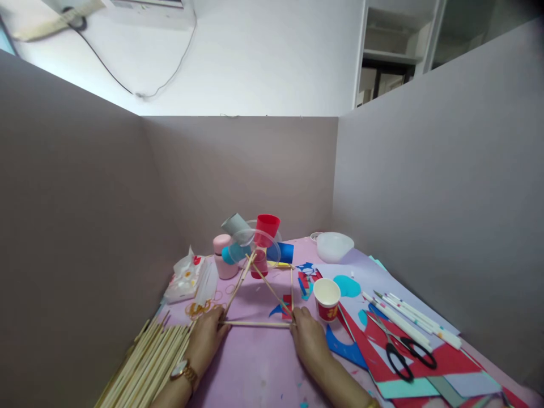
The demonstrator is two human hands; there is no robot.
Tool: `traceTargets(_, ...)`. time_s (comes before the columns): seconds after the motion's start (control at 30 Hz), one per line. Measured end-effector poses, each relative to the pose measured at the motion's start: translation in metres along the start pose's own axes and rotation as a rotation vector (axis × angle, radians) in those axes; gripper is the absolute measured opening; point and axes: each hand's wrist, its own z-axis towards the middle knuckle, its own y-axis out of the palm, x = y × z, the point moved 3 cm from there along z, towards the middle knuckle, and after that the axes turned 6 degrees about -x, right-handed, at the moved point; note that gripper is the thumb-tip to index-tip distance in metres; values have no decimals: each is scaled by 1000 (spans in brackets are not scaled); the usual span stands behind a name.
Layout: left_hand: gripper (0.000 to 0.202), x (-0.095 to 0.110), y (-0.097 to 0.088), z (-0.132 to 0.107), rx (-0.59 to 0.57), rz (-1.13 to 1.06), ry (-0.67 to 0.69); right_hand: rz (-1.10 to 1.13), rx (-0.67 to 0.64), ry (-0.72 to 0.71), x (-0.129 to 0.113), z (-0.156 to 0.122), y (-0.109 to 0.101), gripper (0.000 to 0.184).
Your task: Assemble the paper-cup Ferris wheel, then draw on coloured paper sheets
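A frame of thin wooden sticks stands on the pink-purple tabletop, its slanted sticks meeting near the top. Mounted there is a wheel of clear plastic rings carrying a red cup, a grey cup, a blue cup and other coloured cups. At the frame's front left corner, my left hand has its fingers closed round the stick ends. My right hand grips the front right corner. The fingertips of both hands are partly hidden. A bottom stick runs between the two hands.
Loose sticks lie at left, near rubber bands, tissues and a pink bottle. Right are a paper cup, scissors, markers, coloured paper and a white bowl. Grey partitions surround the table.
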Motion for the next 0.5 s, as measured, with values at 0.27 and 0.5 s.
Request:
traceTargets(0.27, 10, 4, -8, -9, 20, -29, 6, 78, 6, -27, -1, -9, -8, 33)
traceTargets(0.5, 10, 4, -15, -4, 43, -47, 19, 122, 60, -66, -3, -2, -15, 34)
